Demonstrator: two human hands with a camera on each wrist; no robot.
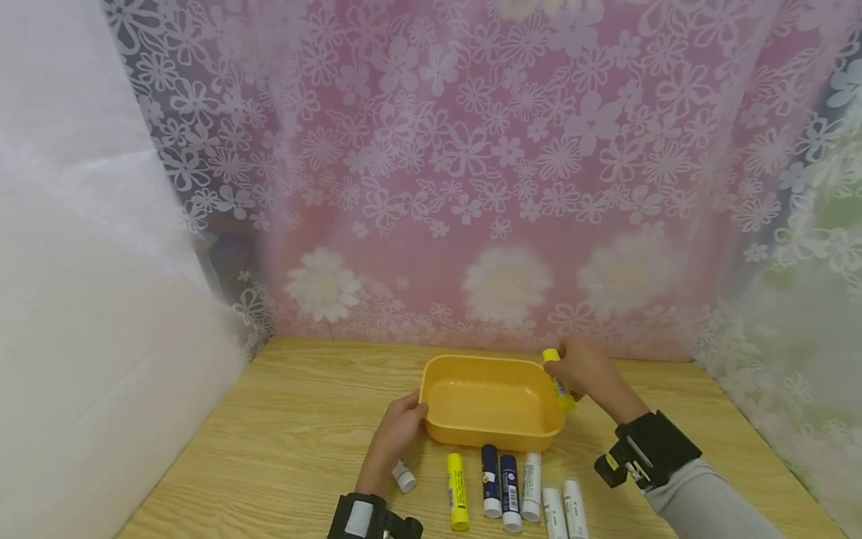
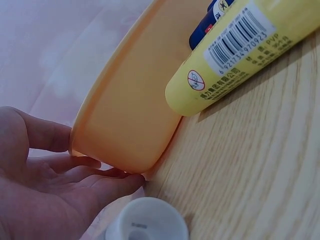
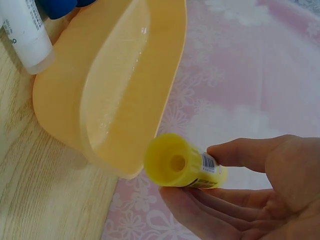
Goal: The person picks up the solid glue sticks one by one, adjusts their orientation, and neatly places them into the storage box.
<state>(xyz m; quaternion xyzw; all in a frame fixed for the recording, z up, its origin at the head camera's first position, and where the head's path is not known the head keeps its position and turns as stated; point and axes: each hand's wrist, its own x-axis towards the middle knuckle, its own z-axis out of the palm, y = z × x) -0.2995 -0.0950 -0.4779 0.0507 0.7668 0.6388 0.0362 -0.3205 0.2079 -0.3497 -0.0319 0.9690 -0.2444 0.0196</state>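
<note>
In my right hand I pinch a yellow glue stick between thumb and fingers. It is tilted, above the right end of a yellow plastic basin. The right wrist view shows the hollow round end of this glue stick. My left hand holds the basin's left end, one digit at the rim and the other fingers lower along the outer wall. No object shows on the basin's visible floor. Another yellow glue stick lies on the table just in front of the basin.
Two dark blue glue sticks lie before the basin, with a white glue stick beside them. Two more white glue sticks lie nearer. A white tube is partly hidden by my left wrist. A flowered curtain hangs behind the wooden table.
</note>
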